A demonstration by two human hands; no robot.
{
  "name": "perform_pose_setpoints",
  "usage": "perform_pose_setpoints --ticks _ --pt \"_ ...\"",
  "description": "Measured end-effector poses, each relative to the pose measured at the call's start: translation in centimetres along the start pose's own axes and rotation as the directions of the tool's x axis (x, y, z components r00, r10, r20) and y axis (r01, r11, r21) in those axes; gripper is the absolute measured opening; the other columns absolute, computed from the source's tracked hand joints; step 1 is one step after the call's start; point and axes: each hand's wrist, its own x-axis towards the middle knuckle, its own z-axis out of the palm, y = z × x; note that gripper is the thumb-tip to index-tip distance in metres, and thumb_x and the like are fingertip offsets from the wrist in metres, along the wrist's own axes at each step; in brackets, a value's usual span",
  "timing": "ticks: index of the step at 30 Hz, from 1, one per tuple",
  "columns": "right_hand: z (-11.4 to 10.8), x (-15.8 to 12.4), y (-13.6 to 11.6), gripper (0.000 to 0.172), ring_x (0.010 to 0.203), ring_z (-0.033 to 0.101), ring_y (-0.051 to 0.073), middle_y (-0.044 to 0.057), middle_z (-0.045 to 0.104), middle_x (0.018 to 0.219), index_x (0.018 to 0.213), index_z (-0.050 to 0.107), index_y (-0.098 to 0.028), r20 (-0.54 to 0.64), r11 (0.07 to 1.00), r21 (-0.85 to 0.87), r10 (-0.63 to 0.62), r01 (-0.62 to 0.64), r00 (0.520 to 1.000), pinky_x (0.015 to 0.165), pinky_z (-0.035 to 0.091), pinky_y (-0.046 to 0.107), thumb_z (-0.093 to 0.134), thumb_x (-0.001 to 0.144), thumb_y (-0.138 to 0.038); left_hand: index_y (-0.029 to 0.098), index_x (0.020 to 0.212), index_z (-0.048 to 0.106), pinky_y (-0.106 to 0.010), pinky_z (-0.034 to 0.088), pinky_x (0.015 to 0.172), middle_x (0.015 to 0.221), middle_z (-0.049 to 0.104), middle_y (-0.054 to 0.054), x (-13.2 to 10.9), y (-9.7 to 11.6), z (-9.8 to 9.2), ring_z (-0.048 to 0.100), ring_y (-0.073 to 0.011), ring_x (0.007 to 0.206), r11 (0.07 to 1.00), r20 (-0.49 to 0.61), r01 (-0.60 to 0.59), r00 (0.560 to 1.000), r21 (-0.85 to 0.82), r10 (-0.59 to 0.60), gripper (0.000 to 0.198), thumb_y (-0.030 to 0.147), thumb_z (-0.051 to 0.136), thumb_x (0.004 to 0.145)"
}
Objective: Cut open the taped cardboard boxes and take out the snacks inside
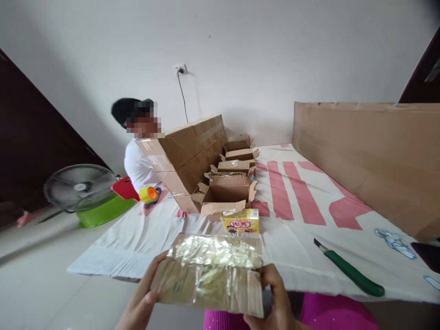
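I hold a flat piece of brown cardboard lined with crinkled gold foil [211, 270] low in front of me. My left hand [142, 300] grips its left edge, thumb on top. My right hand [277, 298] grips its right lower corner, fingers closed round the edge. Just beyond it lies a small yellow snack box [241, 223] on the white and pink cloth [295, 215]. Behind that stands a row of small open cardboard boxes [228, 190] running away from me.
A green-handled utility knife [350, 272] lies on the cloth at right. Long cardboard sheets stand at left [187, 156] and right [371, 156]. A person in a white shirt [137, 167] sits at far left, near a fan [79, 187], a green basin [103, 211] and a yellow toy [149, 195].
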Motion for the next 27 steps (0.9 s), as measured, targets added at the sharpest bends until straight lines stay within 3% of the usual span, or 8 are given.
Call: perform_pose_setpoints --ticks 3,6,10,13,18,22,25,27 --pt "-3.9 -0.6 0.4 0.036 0.071 0.053 0.019 0.000 0.049 0.086 0.106 0.045 -0.029 -0.162 0.996 -0.085 0.008 -0.022 0.987 0.061 0.049 0.032 0.064 0.082 -0.049 0.024 0.130 0.054 -0.048 0.045 0.103 0.121 0.067 -0.008 -0.9 -0.8 5.4 0.053 -0.0405 0.123 0.998 0.138 0.046 0.990 -0.051 -0.039 0.091 0.076 0.070 0.058" --pt "-8.6 -0.3 2.3 0.039 0.088 0.055 0.024 0.006 0.053 0.099 0.111 0.049 -0.026 -0.373 0.958 -0.259 0.020 -0.125 0.928 0.075 0.050 0.038 0.065 0.082 -0.046 0.023 0.130 0.053 -0.045 0.042 0.106 0.129 0.063 -0.009 -1.3 -2.8 11.2 0.052 -0.0361 0.126 0.999 0.274 0.034 0.961 -0.010 -0.030 0.075 0.069 0.065 0.072" --pt "-13.4 -1.0 5.7 0.042 0.092 0.058 0.026 0.008 0.059 0.103 0.111 0.053 -0.022 -0.458 0.874 -0.342 0.165 -0.345 0.873 0.082 0.049 0.043 0.064 0.081 -0.050 0.020 0.131 0.047 -0.046 0.047 0.099 0.132 0.058 -0.015 -1.2 -5.1 16.2 0.055 -0.0339 0.123 0.998 0.474 -0.017 0.881 0.059 -0.013 0.070 0.067 0.057 0.080" --pt "-14.6 -2.3 7.3 0.046 0.093 0.060 0.026 0.009 0.061 0.105 0.116 0.052 -0.022 -0.418 0.848 -0.321 0.272 -0.421 0.867 0.083 0.049 0.044 0.063 0.082 -0.051 0.020 0.132 0.043 -0.046 0.047 0.100 0.135 0.055 -0.016 -1.0 -5.3 17.5 0.053 -0.0329 0.125 0.999 0.511 -0.026 0.860 0.039 0.003 0.069 0.068 0.051 0.083" --pt "-13.8 -2.5 7.7 0.051 0.100 0.060 0.029 0.010 0.060 0.110 0.117 0.051 -0.022 -0.459 0.845 -0.314 0.264 -0.433 0.848 0.088 0.048 0.048 0.065 0.080 -0.053 0.024 0.131 0.046 -0.046 0.042 0.107 0.138 0.055 -0.013 -0.6 -4.4 17.4 0.049 -0.0307 0.131 0.996 0.517 -0.078 0.855 0.046 0.043 0.060 0.063 0.052 0.087" --pt "-13.3 -1.7 7.4 0.051 0.094 0.062 0.028 0.010 0.061 0.108 0.115 0.051 -0.022 -0.461 0.830 -0.333 0.270 -0.446 0.845 0.084 0.050 0.046 0.065 0.079 -0.055 0.022 0.129 0.047 -0.046 0.047 0.101 0.133 0.058 -0.014 0.2 -4.2 17.3 0.055 -0.0306 0.125 0.990 0.495 -0.118 0.866 0.074 0.066 0.052 0.056 0.050 0.090" --pt "-13.3 -1.8 7.2 0.048 0.088 0.062 0.025 0.009 0.061 0.106 0.116 0.051 -0.023 -0.419 0.831 -0.349 0.276 -0.434 0.865 0.080 0.052 0.042 0.064 0.081 -0.052 0.021 0.131 0.045 -0.048 0.048 0.098 0.131 0.058 -0.015 0.7 -4.1 17.3 0.056 -0.0306 0.121 0.932 0.381 -0.315 0.896 0.179 0.230 0.047 0.046 0.052 0.091" --pt "-13.4 -2.1 7.1 0.046 0.089 0.062 0.024 0.008 0.061 0.105 0.117 0.051 -0.023 -0.396 0.830 -0.357 0.282 -0.429 0.874 0.081 0.052 0.041 0.064 0.082 -0.051 0.020 0.131 0.045 -0.051 0.044 0.102 0.130 0.056 -0.016 0.6 -3.7 17.4 0.053 -0.0318 0.124 0.792 0.280 -0.532 0.843 0.298 0.460 0.045 0.034 0.056 0.089"
